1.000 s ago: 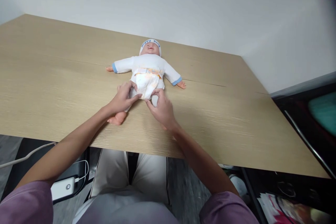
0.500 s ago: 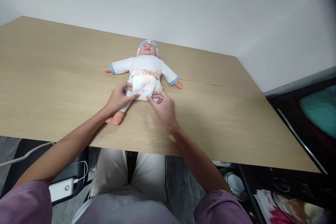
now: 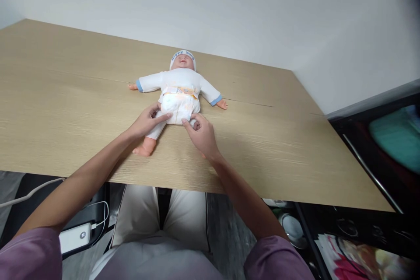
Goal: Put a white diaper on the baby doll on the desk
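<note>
A baby doll [image 3: 181, 78] in a white outfit with blue cuffs and a printed headband lies on its back, arms spread, head toward the wall. A white diaper [image 3: 178, 107] with an orange printed waistband is wrapped around its hips. My left hand [image 3: 149, 120] pinches the diaper's edge at the leg on the left, thumb on the front. On the other side my right hand [image 3: 201, 133] pinches the opposite leg edge between thumb and fingers. One doll foot shows beside my left wrist; the other leg is mostly hidden behind my right hand.
The wooden table [image 3: 82, 109] runs back to a pale wall. Below its front edge on the left, a white power bank [image 3: 75, 237] with a cable rests on a black seat. Shelves with a jar [image 3: 292, 227] and colourful packets [image 3: 364, 260] stand at the lower right.
The diaper's front has spread wider and flatter around the doll's hips. Both hands have stayed at the leg edges with small shifts. The view has moved slightly.
</note>
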A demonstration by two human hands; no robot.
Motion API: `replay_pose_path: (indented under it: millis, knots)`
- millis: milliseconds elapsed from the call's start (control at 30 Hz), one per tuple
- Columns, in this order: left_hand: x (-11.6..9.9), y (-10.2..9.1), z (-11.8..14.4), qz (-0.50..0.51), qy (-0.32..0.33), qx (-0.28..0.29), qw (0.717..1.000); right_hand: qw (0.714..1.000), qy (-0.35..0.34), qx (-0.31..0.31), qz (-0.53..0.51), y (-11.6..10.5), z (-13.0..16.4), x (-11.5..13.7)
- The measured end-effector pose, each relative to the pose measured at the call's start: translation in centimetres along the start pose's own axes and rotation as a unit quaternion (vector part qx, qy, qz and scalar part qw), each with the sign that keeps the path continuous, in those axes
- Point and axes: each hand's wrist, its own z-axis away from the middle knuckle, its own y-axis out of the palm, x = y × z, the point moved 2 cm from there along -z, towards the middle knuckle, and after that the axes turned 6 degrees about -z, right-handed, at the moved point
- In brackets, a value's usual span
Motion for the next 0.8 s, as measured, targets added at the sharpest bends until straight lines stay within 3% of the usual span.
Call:
replay_pose_path:
  millis: [333,667,800]
  knots:
    - [-0.1,-0.3,-0.3,-0.058,0.021,0.002,0.998,0.998,0.042,0.035,0.019,-0.6,-0.2,0.5]
    - [0.5,-0.1,-0.4,0.102,-0.044,0.007,0.994,0.994,-0.056,-0.065,0.071,-0.7,-0.2,-0.4]
    - [1.2,-0.5,-0.3,0.098,-0.028,0.005,0.995,0.992,-0.074,-0.056,0.086,-0.9,0.1,-0.7]
